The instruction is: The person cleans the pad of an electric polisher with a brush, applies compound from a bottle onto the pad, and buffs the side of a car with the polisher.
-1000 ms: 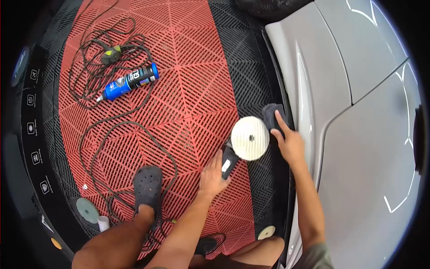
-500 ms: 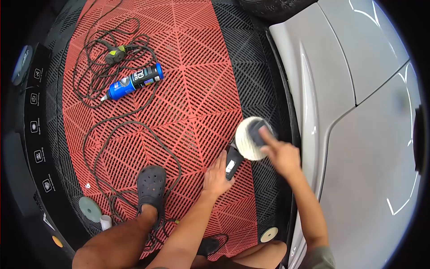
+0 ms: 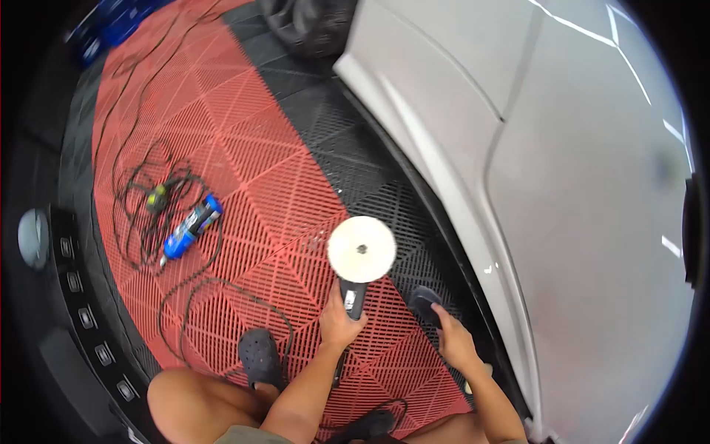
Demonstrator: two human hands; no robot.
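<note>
My left hand (image 3: pixel 341 323) is wrapped around the black body of a polisher (image 3: pixel 353 298). Its round cream pad (image 3: pixel 362 250) faces up toward me, with a dark hole at its centre. In my right hand (image 3: pixel 458 346) is a dark grey brush (image 3: pixel 426 302), gripped by its handle. The brush is low and to the right of the pad, apart from it, over the black floor tiles. Its bristle side is not visible.
A light silver car (image 3: pixel 584 222) fills the right side, its black tyre (image 3: pixel 314 26) at the top. On the red grated floor (image 3: pixel 244 126) lie a blue bottle (image 3: pixel 192 231) and a tangled cord (image 3: pixel 144 200). A black panel with icons (image 3: pixel 85 318) stands at left.
My right hand has drawn the brush off the pad, down and toward me. The pad now faces me uncovered. The whole view has turned, with more of the wheel showing.
</note>
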